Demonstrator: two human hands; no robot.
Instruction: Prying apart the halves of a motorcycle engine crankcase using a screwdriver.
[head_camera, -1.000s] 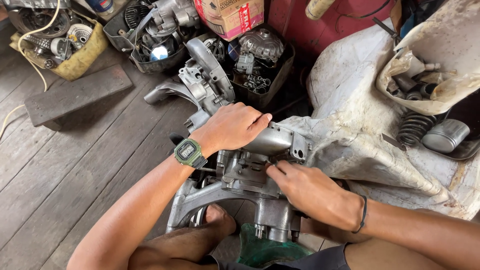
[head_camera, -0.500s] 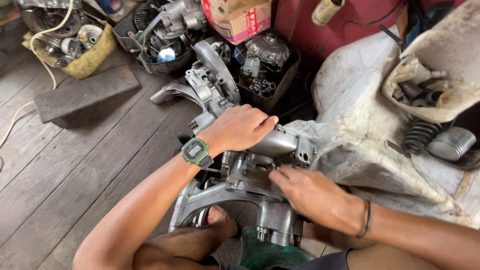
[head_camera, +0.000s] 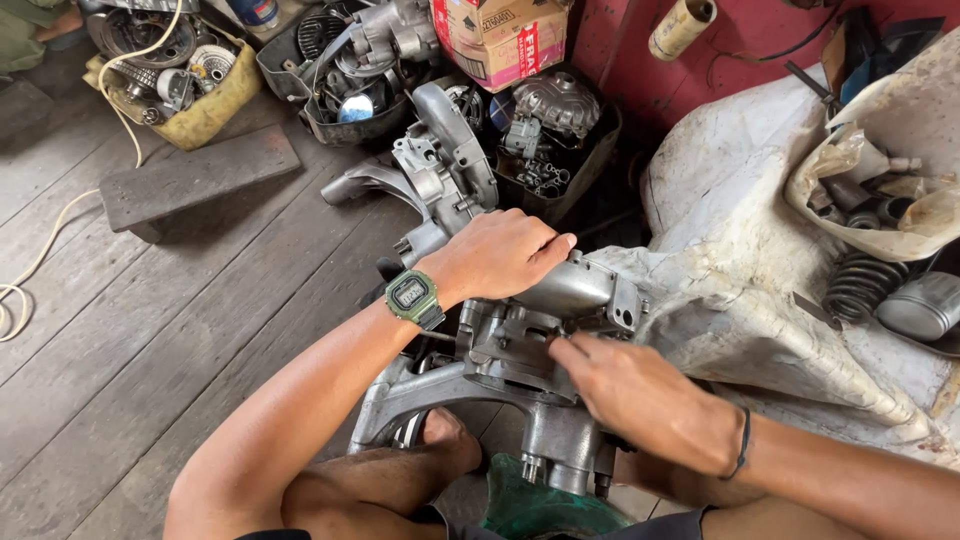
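A person's left hand, palm down with fingers curled, presses on the top of a grey cast-aluminium engine casing standing on the wooden plank floor between the person's legs. The right hand, fingertips pinched together, works at the casing's near face just below; whether it holds a part cannot be told.

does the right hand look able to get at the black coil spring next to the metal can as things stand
Probably yes. The right hand rests on the grey engine casing, and the black coil spring lies uncovered on the dirty white cloth on that same side, with nothing standing between them. It looks like a long stretch, though.
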